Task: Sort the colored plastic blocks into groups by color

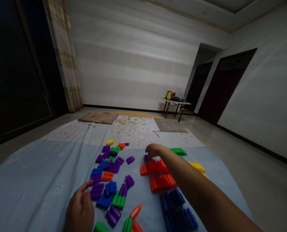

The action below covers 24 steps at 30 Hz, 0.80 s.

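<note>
My right hand [154, 151] reaches across the cloth, fingers closed on a small purple plastic block [146, 157] that shows only in part. Just nearer than it are rows of red blocks [162, 183], with dark blue blocks [174, 201] grouped below them. My left hand [81, 206] rests at the lower left, index finger stretched out beside a purple block [96, 179]; nothing shows in its grasp. A mixed pile of ribbed blocks spreads to its right, among them a blue block [110, 188], a green block [119, 200] and an orange block [107, 176].
Green blocks [178, 151] and yellow blocks [197, 167] lie beyond my right forearm, partly covered. A pale blue floral cloth [49, 177] lies under everything. Two mats, one brown [98, 117] and one grey [171, 125], lie farther off. A small table [176, 101] stands near the wall.
</note>
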Each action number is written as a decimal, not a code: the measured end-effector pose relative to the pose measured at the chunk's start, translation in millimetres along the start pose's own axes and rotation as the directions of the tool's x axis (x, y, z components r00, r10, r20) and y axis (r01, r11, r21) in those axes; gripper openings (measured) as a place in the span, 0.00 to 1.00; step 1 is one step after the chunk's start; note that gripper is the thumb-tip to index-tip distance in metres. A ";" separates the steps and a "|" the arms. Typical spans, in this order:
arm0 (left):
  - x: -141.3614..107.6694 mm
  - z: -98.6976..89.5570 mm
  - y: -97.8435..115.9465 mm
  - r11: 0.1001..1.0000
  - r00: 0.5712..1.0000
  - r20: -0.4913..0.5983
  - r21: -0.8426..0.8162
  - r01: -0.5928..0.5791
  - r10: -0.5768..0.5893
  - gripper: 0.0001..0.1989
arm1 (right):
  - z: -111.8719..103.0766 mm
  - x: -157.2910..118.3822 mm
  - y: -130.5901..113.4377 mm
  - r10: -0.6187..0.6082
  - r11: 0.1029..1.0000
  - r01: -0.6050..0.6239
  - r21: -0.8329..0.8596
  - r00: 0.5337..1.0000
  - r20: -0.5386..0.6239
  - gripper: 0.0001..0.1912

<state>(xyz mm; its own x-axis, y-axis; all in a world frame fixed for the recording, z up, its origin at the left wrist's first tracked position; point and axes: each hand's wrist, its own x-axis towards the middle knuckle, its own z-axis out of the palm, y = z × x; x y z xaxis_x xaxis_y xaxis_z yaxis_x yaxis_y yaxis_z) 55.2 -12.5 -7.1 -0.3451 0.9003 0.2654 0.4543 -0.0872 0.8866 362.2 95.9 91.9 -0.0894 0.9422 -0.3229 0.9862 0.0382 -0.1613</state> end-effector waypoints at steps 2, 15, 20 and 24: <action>-0.1 0.1 -0.5 1.000 1.000 0.002 -0.006 0.006 -0.006 0.20 | -5.0 -1.2 3.5 -0.003 1.000 0.003 0.016 0.999 -0.035 0.26; 1.9 -0.6 -2.5 0.999 0.999 0.010 -0.009 0.038 -0.038 0.20 | 0.9 10.9 37.4 0.171 0.985 -0.173 -0.024 0.984 -0.059 0.40; 3.0 -2.1 1.5 0.999 0.999 0.010 0.009 0.051 -0.051 0.22 | 8.7 20.8 33.2 0.160 0.986 -0.161 -0.038 0.987 -0.026 0.41; 2.2 -1.8 -1.6 0.998 0.998 0.021 0.005 0.057 -0.057 0.22 | 11.4 24.8 33.5 0.134 0.990 -0.134 -0.044 0.991 -0.003 0.32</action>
<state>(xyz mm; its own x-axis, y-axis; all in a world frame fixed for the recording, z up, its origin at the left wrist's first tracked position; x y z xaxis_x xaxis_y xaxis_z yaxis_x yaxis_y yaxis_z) 52.3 -11.2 -7.2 -0.3531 0.9126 0.2060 0.4377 -0.0335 0.8985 391.4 116.8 67.9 0.0443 0.9399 -0.3386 0.9945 -0.0739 -0.0748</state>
